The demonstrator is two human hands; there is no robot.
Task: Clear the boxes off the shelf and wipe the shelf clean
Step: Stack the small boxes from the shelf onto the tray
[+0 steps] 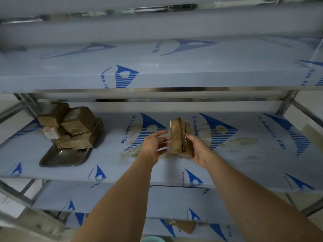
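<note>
1. Over the middle shelf (244, 165), the right hand (199, 151) grips a brown box (178, 137) upright.
2. Left hand (153, 144), fingers straight, touches its side.
3. Other boxes (73, 124) sit piled on a metal tray (64, 157) at left.

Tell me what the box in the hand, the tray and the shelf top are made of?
The box looks like brown cardboard, matte, wrapped in shiny clear tape. The tray seems metal, probably steel: grey and mirror-like. The shelf top wears pale blue plastic film, printed "PE Protective Film"; likely metal beneath.
</note>
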